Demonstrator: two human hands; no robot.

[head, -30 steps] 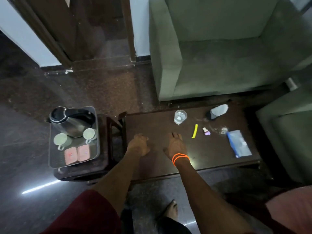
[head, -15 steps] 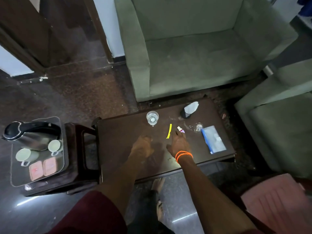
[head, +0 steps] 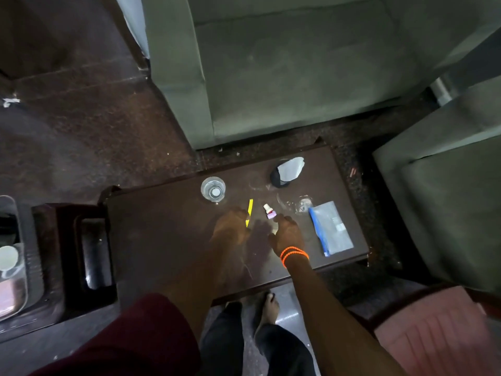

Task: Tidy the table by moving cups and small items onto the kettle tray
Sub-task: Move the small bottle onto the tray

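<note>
On the dark wooden table stand a clear glass, a thin yellow strip, a small white and purple bottle, a blue-edged plastic pouch and a white paper over a black object. My left hand, blurred, hovers beside the yellow strip with fingers loosely curled and nothing visibly held. My right hand, with orange bands at the wrist, has its fingertips just below the small bottle and holds nothing. The kettle tray shows at the left edge with a pale cup.
A green armchair stands behind the table and a second one at the right. A dark side stand carries the tray at the left. A pink cushion lies at the lower right. My feet are under the table's near edge.
Both hands have moved forward and right across the table, toward the yellow strip and the small bottle. My view has swung right, so the kettle tray slid to the left edge.
</note>
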